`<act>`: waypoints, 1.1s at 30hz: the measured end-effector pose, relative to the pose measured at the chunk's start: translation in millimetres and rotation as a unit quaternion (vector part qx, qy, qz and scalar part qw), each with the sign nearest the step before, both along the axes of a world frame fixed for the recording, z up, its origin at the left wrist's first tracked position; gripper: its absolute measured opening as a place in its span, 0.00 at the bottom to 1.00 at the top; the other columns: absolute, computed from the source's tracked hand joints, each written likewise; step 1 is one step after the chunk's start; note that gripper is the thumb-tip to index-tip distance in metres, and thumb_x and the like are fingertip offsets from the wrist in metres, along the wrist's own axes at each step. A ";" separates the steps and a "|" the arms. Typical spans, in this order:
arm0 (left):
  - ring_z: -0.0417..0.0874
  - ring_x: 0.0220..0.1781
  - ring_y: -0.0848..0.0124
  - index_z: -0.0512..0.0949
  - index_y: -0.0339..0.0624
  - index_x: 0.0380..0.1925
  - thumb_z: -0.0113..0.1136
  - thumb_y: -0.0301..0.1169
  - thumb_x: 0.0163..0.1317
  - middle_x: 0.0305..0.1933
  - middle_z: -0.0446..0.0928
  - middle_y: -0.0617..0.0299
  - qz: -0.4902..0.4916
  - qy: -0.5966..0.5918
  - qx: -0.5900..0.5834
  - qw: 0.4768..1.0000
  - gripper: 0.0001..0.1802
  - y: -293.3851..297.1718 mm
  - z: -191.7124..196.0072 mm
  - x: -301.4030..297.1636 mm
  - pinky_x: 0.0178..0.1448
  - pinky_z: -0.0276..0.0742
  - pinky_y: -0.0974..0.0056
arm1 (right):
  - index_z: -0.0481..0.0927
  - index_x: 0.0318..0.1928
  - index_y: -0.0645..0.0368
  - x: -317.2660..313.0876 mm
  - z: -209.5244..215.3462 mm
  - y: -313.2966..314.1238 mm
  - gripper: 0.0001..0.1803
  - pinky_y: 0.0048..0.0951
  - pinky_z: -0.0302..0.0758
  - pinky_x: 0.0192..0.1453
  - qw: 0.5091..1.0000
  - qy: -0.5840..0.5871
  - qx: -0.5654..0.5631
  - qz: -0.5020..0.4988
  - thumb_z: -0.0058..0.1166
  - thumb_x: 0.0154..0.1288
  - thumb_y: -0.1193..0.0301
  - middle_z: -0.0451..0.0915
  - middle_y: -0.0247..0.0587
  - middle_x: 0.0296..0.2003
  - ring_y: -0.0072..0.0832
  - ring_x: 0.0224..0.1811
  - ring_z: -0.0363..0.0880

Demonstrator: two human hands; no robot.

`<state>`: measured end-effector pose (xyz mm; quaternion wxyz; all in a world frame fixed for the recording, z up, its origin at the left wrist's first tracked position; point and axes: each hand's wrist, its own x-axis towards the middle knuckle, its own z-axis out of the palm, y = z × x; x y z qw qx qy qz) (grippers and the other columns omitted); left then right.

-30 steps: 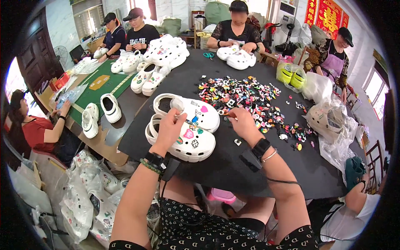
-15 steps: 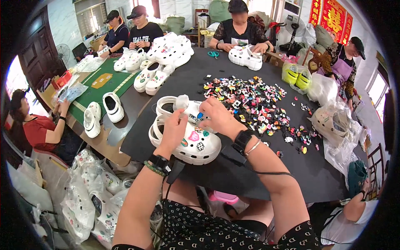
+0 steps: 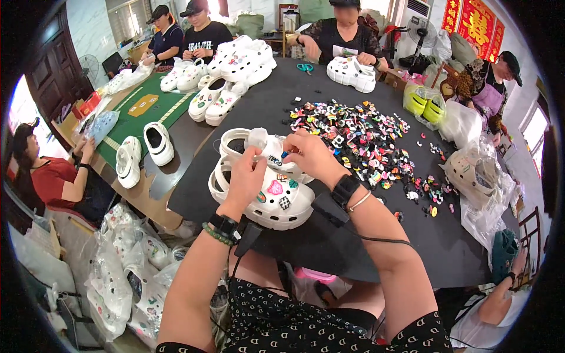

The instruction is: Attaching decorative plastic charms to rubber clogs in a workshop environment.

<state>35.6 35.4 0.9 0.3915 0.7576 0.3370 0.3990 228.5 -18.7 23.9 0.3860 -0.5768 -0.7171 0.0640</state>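
A pair of white clogs lies on the black tabletop in front of me, the near clog (image 3: 285, 209) and the far clog (image 3: 273, 170) side by side. Pink, green and checkered charms sit on the near one's upper; dark letter charms show on the far one. My right hand (image 3: 313, 154) pinches a small blue charm (image 3: 285, 155) just at the far clog's toe. My left hand (image 3: 246, 179) is over the near clog, thumb and fingers closed; whatever is between them is too small to make out. A white rounded piece (image 3: 256, 139) stands beside its fingertips.
A heap of colourful charms (image 3: 365, 141) spreads to the right of the clogs. More white clogs (image 3: 241, 62) are piled at back left, with bagged ones (image 3: 126, 276) below the table edge. Across the table a co-worker has a white clog (image 3: 351, 75) beside teal scissors (image 3: 305, 68).
My right hand has risen slightly, its fingers drawn together on the blue charm. My left fingers have moved closer together. Across the table, the co-worker's one hand has left the clog.
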 end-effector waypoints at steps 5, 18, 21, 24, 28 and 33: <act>0.68 0.23 0.77 0.71 0.36 0.41 0.55 0.29 0.65 0.20 0.70 0.61 0.005 -0.005 0.010 1.000 0.09 0.3 -0.8 1.0 0.28 0.64 0.65 | 0.79 0.33 0.60 -6.4 -5.0 -2.4 0.07 0.40 0.75 0.40 0.999 -0.005 0.031 -0.023 0.64 0.53 0.75 0.76 0.44 0.29 0.43 0.34 0.78; 0.71 0.18 0.71 0.71 0.35 0.42 0.53 0.28 0.64 0.17 0.72 0.56 0.006 0.000 0.022 1.000 0.09 -1.9 -3.5 -0.2 0.24 0.63 0.61 | 0.79 0.35 0.64 23.6 -20.2 7.5 0.03 0.21 0.78 0.28 0.877 0.468 -0.082 -0.073 0.57 0.67 0.77 0.82 0.36 0.28 0.21 0.26 0.82; 0.72 0.19 0.71 0.71 0.35 0.42 0.53 0.29 0.65 0.17 0.73 0.56 0.013 -0.021 0.036 0.999 0.10 -1.4 -4.9 -2.8 0.25 0.64 0.61 | 0.78 0.36 0.65 22.5 -7.8 -11.5 0.03 0.21 0.78 0.31 0.910 0.403 -0.060 -0.080 0.57 0.67 0.77 0.81 0.36 0.29 0.21 0.29 0.82; 0.73 0.19 0.70 0.71 0.35 0.43 0.54 0.29 0.65 0.18 0.73 0.55 -0.001 -0.015 0.044 0.999 0.10 -0.7 -5.5 0.4 0.26 0.65 0.61 | 0.79 0.37 0.65 64.7 -21.1 -34.0 0.04 0.28 0.79 0.35 0.953 0.266 -0.016 -0.141 0.57 0.63 0.77 0.82 0.42 0.29 0.27 0.30 0.83; 0.76 0.22 0.69 0.71 0.35 0.44 0.54 0.29 0.65 0.20 0.75 0.55 0.004 -0.031 0.056 0.998 0.11 3.7 -8.5 0.9 0.28 0.68 0.60 | 0.81 0.36 0.62 95.1 -23.8 -70.5 0.08 0.37 0.78 0.44 0.969 0.023 -0.071 -0.236 0.62 0.56 0.73 0.82 0.48 0.31 0.42 0.38 0.83; 0.75 0.22 0.69 0.71 0.35 0.45 0.54 0.29 0.65 0.21 0.75 0.54 -0.011 -0.024 0.044 0.999 0.11 5.2 -10.3 6.7 0.28 0.68 0.61 | 0.80 0.41 0.61 61.4 -10.7 -83.8 0.19 0.32 0.76 0.45 0.991 -0.038 -0.010 -0.129 0.71 0.51 0.68 0.79 0.39 0.38 0.30 0.39 0.79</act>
